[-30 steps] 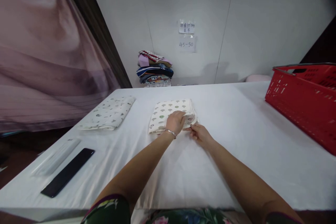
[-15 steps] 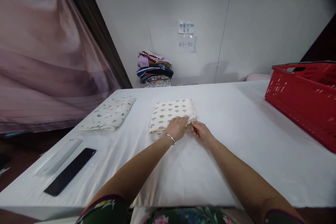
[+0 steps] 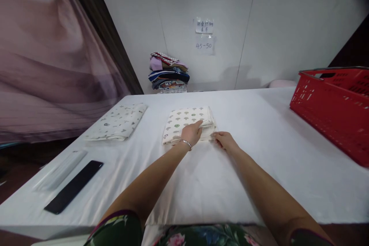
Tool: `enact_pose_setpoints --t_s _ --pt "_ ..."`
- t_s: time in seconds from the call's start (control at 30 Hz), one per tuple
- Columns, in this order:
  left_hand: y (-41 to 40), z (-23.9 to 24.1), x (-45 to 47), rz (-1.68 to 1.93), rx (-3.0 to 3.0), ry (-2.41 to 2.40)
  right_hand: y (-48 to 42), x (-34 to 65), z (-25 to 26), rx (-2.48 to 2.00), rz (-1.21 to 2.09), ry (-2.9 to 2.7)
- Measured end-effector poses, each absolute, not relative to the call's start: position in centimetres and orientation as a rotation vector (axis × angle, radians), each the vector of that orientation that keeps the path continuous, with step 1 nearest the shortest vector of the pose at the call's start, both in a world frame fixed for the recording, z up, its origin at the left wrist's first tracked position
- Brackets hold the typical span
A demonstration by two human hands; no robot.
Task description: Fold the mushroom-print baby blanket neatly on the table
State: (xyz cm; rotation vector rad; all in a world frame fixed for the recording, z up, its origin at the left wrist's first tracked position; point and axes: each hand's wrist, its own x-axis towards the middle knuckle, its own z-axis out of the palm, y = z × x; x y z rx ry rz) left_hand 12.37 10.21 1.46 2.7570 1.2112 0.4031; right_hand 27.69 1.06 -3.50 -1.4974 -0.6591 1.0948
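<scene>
A folded cream cloth [image 3: 184, 118] printed with grey mushrooms and a few green marks lies flat on the white-covered table, in the middle. My left hand [image 3: 191, 132], with a silver bracelet at the wrist, grips the cloth's upper layers near its front right corner and lifts them back a little. The lower layers show beneath. At that same corner, lower down, my right hand [image 3: 226, 141] pinches the edge of the cloth between thumb and fingers.
A second folded printed cloth [image 3: 119, 122] lies to the left. Nearer are a clear plastic packet [image 3: 62, 171] and a black flat panel [image 3: 74, 186]. A red basket [image 3: 331, 113] stands at right. Stacked fabrics [image 3: 168, 73] sit by the back wall.
My left hand has peeled the upper layers of the front right corner back and up. My right hand has shifted slightly right, still at the lower edge.
</scene>
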Motion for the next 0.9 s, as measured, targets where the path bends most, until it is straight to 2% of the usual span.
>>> enact_pose_setpoints --t_s 0.3,0.9 --pt "10.0 1.2 12.4 0.429 2.791 1.139 1.8 26.8 -3.3 -1.395 1.278 -0.514" --pt "9.6 0.5 12.3 0.552 2.945 1.013 1.8 25.7 -2.5 -1.071 1.141 -0.538"
